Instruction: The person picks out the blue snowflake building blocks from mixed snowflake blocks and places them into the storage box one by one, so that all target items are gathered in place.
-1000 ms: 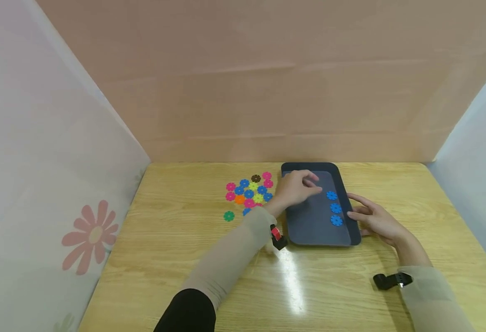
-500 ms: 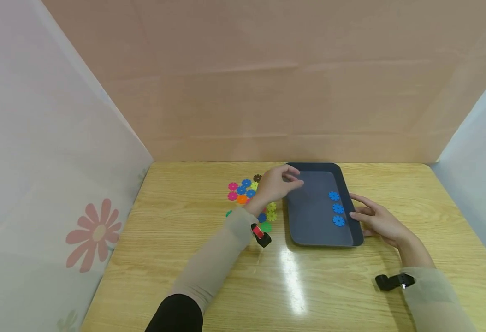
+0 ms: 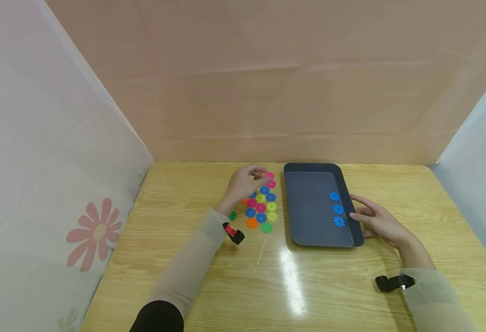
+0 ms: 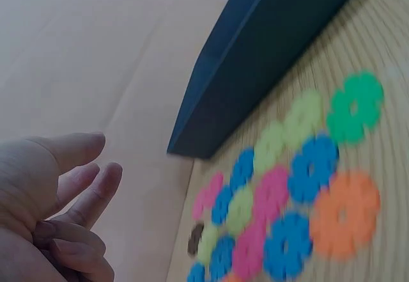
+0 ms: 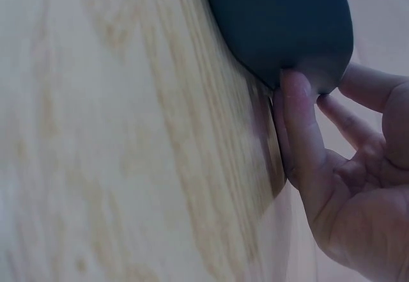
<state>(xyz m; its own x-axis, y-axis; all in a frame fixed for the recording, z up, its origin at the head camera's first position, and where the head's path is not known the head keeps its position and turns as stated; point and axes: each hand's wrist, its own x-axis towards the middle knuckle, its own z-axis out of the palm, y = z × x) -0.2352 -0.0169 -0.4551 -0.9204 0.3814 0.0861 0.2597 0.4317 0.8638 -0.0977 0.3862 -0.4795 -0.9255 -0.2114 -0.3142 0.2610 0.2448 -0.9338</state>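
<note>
My left hand [image 3: 245, 184] hovers over a group of flat, flower-shaped plastic discs [image 3: 261, 207] in pink, blue, yellow, orange and green. Its fingers are loosely bent with nothing between them, and it hides part of the group. In the left wrist view, the thumb and fingertips stand apart above the table. To the right of the discs lies a dark grey tray [image 3: 309, 207], with blue discs [image 3: 338, 209] in a column along its right side. My right hand [image 3: 377, 221] touches the tray's right wall with relaxed, spread fingers; the right wrist view shows its thumb [image 5: 300, 112] against the wall.
The wooden table [image 3: 185, 258] ends at a brown paper backdrop [image 3: 276, 115] behind the tray. White panels with printed flowers [image 3: 95, 233] stand on the left and right. Each wrist wears a small black camera [image 3: 236, 236].
My left hand has moved left from over the tray to over the discs, uncovering the tray's interior. My right hand stays at the tray's side.
</note>
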